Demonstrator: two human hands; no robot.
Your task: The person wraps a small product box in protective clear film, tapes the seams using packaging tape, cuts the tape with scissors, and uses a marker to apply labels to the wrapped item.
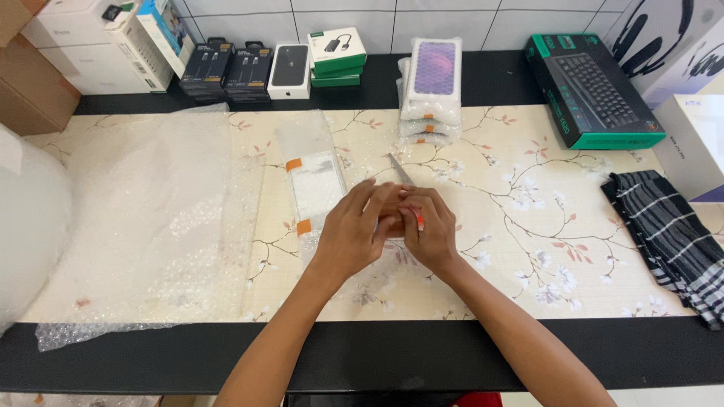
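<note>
Just right of the bubble-wrapped box, the left hand and right hand press together, pinching orange tape.

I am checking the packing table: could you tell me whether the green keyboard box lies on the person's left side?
No, the green keyboard box lies at the far right of the table, beyond the right hand.

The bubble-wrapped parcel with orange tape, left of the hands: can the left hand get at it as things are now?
Probably yes. The parcel lies just beside the left hand on the floral mat, and nothing stands between them. But both hands are busy together on a small item.
</note>
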